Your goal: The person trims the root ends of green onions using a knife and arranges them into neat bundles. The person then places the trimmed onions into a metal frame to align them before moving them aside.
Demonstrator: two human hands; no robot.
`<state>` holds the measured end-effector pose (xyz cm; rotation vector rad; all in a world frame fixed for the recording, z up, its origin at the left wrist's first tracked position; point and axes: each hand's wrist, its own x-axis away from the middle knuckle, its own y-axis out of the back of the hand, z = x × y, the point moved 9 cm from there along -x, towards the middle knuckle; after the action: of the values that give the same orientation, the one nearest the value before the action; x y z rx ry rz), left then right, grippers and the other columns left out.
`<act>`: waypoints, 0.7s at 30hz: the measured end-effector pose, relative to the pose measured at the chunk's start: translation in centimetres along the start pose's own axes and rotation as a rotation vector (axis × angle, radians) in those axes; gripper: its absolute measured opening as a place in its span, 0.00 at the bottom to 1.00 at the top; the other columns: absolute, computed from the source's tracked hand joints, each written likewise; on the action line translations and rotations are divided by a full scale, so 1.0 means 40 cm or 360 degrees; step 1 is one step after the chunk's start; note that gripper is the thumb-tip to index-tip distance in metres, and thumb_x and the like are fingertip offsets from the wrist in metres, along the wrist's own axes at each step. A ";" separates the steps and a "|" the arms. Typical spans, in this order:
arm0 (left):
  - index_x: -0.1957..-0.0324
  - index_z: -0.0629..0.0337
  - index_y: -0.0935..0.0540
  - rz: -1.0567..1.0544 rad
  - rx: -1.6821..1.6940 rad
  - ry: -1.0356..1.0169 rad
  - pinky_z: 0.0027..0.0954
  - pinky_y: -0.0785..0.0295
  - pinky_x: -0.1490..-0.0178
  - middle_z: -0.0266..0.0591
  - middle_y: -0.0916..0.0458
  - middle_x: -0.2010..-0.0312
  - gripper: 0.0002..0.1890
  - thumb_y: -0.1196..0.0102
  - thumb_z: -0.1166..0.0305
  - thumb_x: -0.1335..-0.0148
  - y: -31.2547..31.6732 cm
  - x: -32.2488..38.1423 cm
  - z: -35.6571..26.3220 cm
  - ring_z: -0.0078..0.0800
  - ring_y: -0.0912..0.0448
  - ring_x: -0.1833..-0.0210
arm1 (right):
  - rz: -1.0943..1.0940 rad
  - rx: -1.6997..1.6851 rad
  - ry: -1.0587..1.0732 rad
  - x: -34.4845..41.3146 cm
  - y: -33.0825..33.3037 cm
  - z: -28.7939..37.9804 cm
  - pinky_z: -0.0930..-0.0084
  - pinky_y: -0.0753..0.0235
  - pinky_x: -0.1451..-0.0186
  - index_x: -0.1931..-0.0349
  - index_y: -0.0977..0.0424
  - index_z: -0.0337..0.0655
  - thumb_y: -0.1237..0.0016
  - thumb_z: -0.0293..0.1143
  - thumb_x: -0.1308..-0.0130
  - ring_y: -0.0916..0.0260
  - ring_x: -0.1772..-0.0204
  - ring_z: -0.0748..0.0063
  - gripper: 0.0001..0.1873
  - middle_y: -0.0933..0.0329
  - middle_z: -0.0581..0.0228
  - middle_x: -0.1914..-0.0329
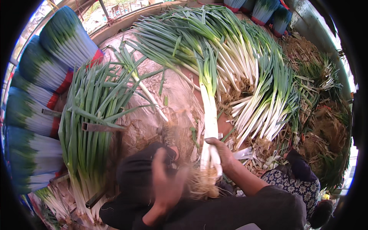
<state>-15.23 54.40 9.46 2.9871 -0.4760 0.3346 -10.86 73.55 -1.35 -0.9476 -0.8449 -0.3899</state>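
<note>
My right hand (220,151) is closed around the white stalks of a small bunch of green onions (210,118), just above their stringy roots. The bunch stands roots toward me, leaves pointing away. Left of the roots is my left hand (169,178), blurred by motion, its fingers apart and nothing seen in it. A single green onion (149,95) lies on the pale sheet beyond my knee. Past the held bunch, a large pile of green onions (230,51) curves to the right, roots inward on the far part.
At left, green onions (89,115) rest in a metal rack (100,127). Several wrapped bundles (46,155) line the left edge, and more wrapped bundles (266,11) stand at the far right. Heaps of roots and trimmings (325,123) lie at right, near a flower-patterned cloth (293,181).
</note>
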 end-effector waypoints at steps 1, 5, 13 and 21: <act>0.29 0.73 0.39 0.0338 0.0472 0.0261 0.32 0.40 0.28 0.45 0.28 0.37 0.33 0.42 0.71 0.30 -0.068 -0.013 0.024 0.32 0.31 0.32 | -0.0069 0.0220 0.0117 0.002 -0.011 -0.017 0.69 0.18 0.63 0.59 0.24 0.35 0.45 0.36 0.34 0.21 0.70 0.65 0.12 0.20 0.62 0.70; 0.30 0.68 0.37 0.0665 0.0333 0.0916 0.31 0.28 0.42 0.44 0.22 0.46 0.34 0.38 0.73 0.34 -0.121 0.069 0.083 0.31 0.23 0.46 | -0.0266 0.0415 0.0100 0.047 -0.016 -0.135 0.70 0.20 0.65 0.55 0.25 0.29 0.40 0.38 0.37 0.21 0.69 0.68 0.20 0.21 0.60 0.68; 0.25 0.65 0.42 0.0629 -0.0312 0.0586 0.32 0.22 0.49 0.51 0.21 0.46 0.44 0.37 0.70 0.43 0.056 0.194 -0.009 0.34 0.20 0.50 | 0.0029 0.0195 -0.0206 0.116 -0.170 -0.360 0.68 0.19 0.56 0.53 0.25 0.30 0.38 0.37 0.40 0.20 0.61 0.63 0.21 0.20 0.55 0.60; 0.29 0.63 0.32 0.0453 -0.1238 0.0557 0.42 0.25 0.44 0.58 0.20 0.55 0.45 0.33 0.70 0.53 0.370 0.458 -0.147 0.51 0.19 0.50 | 0.1425 0.0729 -0.0724 0.359 -0.387 -0.567 0.64 0.20 0.48 0.51 0.24 0.35 0.38 0.41 0.37 0.20 0.54 0.60 0.21 0.19 0.56 0.57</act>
<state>-4.13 35.75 20.32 2.0626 -0.7720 0.5322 -1.22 47.02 11.41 -0.8906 -0.7764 0.7866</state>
